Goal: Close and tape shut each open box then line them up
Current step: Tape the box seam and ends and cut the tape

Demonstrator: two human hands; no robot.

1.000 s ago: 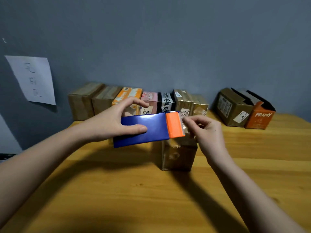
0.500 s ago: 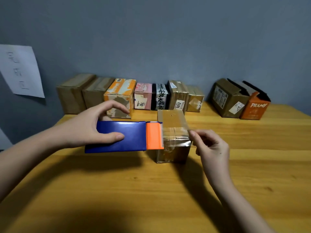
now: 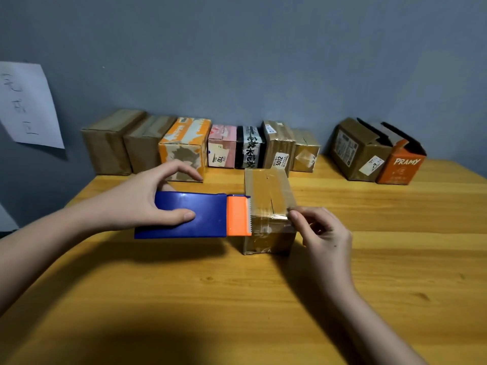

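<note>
A small brown cardboard box [image 3: 266, 191] stands mid-table with its top flaps down. My left hand [image 3: 139, 198] grips a blue tape dispenser [image 3: 195, 214] with an orange cutter head [image 3: 238, 216], held just left of the box. A strip of clear tape [image 3: 268, 219] runs from the cutter across the box's near top edge. My right hand [image 3: 321, 230] pinches the free end of that tape at the box's right corner.
Several taped boxes [image 3: 184, 146] stand in a row along the grey wall. Two open boxes, a brown one [image 3: 355, 151] and an orange PRAMY one [image 3: 400, 164], sit at the back right. A paper sheet [image 3: 26, 106] hangs on the wall, left. The wooden table [image 3: 237, 299] stretches toward me.
The dispenser has dropped from above the box to beside it. My right hand has drawn the tape out to the right, across the box top.
</note>
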